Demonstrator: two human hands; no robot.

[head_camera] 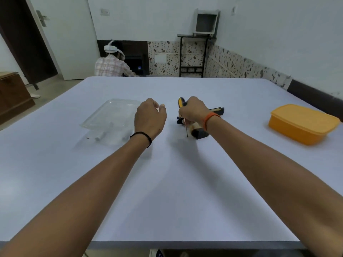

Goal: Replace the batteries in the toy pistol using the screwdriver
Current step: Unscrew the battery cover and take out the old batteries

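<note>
1. The near edge of the table (pixel 185 201) runs across the bottom of the view, and both forearms reach over it onto a wide bare stretch of pale surface.
2. Past that, the left hand (pixel 149 117) hovers with its fingers curled inward; something small and pale seems pinched at its fingertips, though I cannot tell what it is.
3. Just left of that hand sits a clear plastic tray (pixel 111 114), with small pale pieces lying at its near side, too blurred to name.
4. The right hand (pixel 194 111), apart from the left with a gap of bare table between them, grips the screwdriver (pixel 181 103); the yellow-and-dark handle sticks up and the thin shaft points down.
5. The toy pistol (pixel 201 133) lies on the table under and just beyond the right hand, its dark grip toward us and its barrel running away to the right.
6. Well to the right, near the table's right edge, stands a closed orange lunch box (pixel 302 123).
7. Beyond the far edge, another person (pixel 111 65) sits on the floor beside an open white door (pixel 68 38).
</note>
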